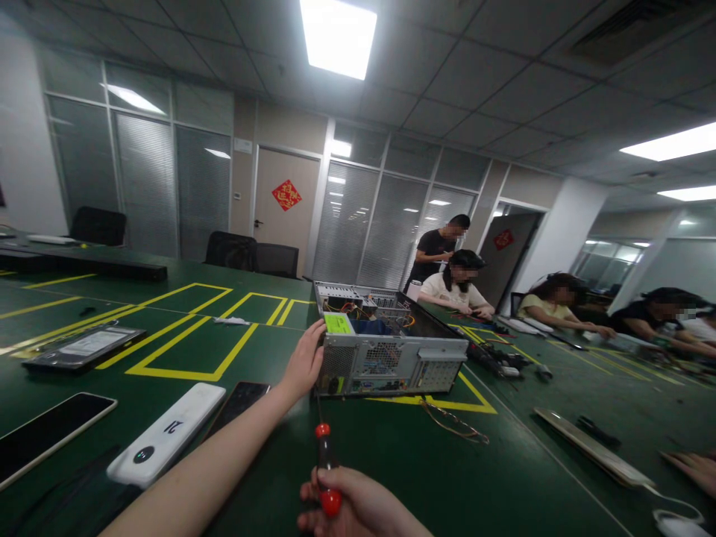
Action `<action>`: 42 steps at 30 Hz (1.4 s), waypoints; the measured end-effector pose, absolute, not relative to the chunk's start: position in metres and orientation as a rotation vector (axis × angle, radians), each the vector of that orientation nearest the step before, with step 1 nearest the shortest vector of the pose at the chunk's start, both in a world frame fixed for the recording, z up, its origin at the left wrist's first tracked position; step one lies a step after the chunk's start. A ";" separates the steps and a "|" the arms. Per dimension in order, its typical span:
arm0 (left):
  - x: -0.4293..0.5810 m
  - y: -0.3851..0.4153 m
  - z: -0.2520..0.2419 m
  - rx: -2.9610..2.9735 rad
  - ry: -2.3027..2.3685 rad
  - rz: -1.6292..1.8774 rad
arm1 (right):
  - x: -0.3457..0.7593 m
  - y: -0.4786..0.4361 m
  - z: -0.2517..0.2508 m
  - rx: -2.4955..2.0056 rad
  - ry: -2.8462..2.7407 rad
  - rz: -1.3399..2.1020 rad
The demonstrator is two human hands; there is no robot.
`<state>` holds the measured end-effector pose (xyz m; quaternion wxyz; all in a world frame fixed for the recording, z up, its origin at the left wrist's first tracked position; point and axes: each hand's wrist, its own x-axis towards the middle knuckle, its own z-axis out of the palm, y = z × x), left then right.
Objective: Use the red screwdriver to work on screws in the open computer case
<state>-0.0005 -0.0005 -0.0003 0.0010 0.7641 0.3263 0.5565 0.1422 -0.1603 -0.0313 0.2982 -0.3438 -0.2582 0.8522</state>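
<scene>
An open-topped desktop computer case lies on the green table with its rear panel facing me. Cables, boards and a power supply with a yellow-green label show inside. My left hand holds the case at its near left corner. Low in the middle, my right hand is closed around the red and black handle of a screwdriver. The shaft points away from me, toward the lower left corner of the rear panel. Whether the tip touches a screw is too small to tell.
Left on the table lie a hard drive, a phone, a white power bank and a dark flat object. A wire loop lies right of the case. Several people sit or stand beyond, on the right.
</scene>
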 end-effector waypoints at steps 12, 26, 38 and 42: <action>-0.001 -0.001 0.000 2.391 1.037 1.732 | 0.145 -0.164 -0.022 -0.775 -0.827 2.418; -0.001 0.000 -0.001 2.387 1.015 1.736 | 0.145 -0.161 -0.017 -1.038 -0.577 2.262; -0.001 0.000 -0.001 2.379 1.017 1.740 | 0.147 -0.169 0.000 -0.732 -0.882 2.351; -0.001 -0.001 -0.001 2.384 1.025 1.734 | 0.144 -0.167 -0.005 -0.873 -0.904 2.275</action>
